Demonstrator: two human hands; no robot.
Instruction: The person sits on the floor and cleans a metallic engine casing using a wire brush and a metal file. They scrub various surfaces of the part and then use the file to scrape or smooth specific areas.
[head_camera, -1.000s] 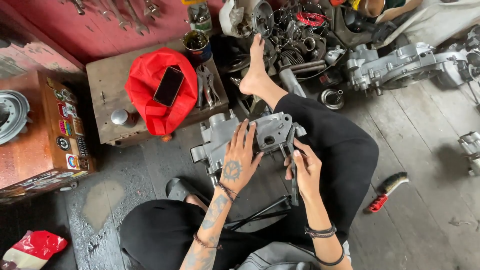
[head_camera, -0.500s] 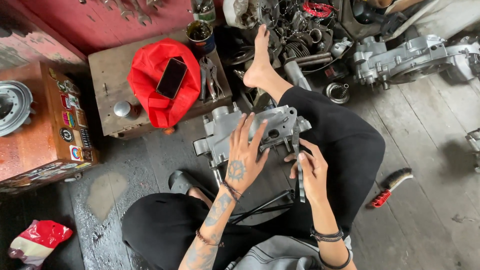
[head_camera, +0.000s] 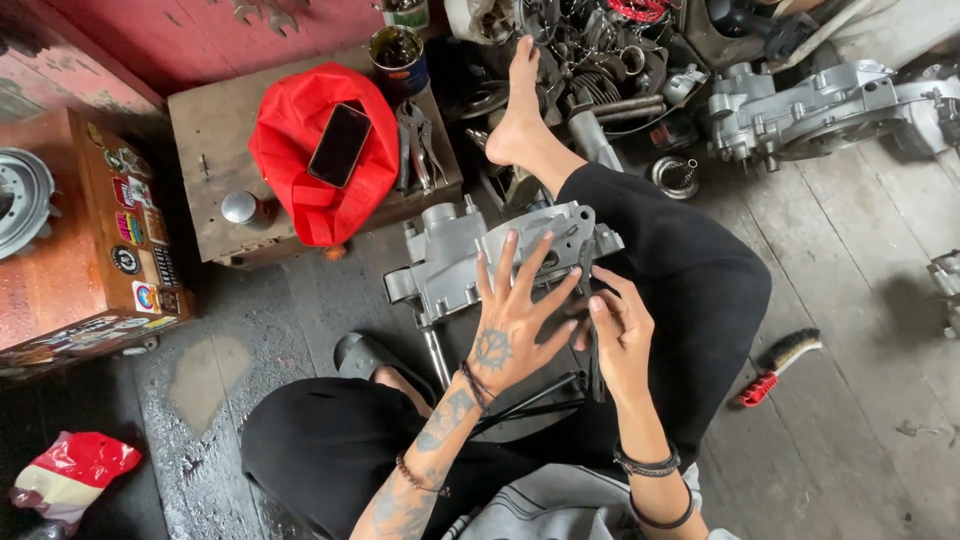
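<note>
Since the earlier frame our left hand (head_camera: 512, 335) has spread wide, flat on the casing (head_camera: 470, 260) in our lap, while our right hand (head_camera: 620, 335) pinches a thin tool (head_camera: 597, 375); unbraced, the casing could slide floorward.

Soft, even daylight over a sharp, wide-angle view from above.

The light is diffuse and seems to come from the right, where the wooden floor (head_camera: 860, 300) looks palest; the left near corner falls off into gloom. Shadows are soft and short, the deepest pooling under the black trousers (head_camera: 690, 290) and among the far pile of parts. The silver engine casing (head_camera: 470, 260) and the phone (head_camera: 340, 145) carry mild sheen, without harsh glare. Focus holds across the scene, with no motion blur on the left hand (head_camera: 515, 325) or right hand (head_camera: 622, 335). Straight edges bow slightly toward the corners.
</note>
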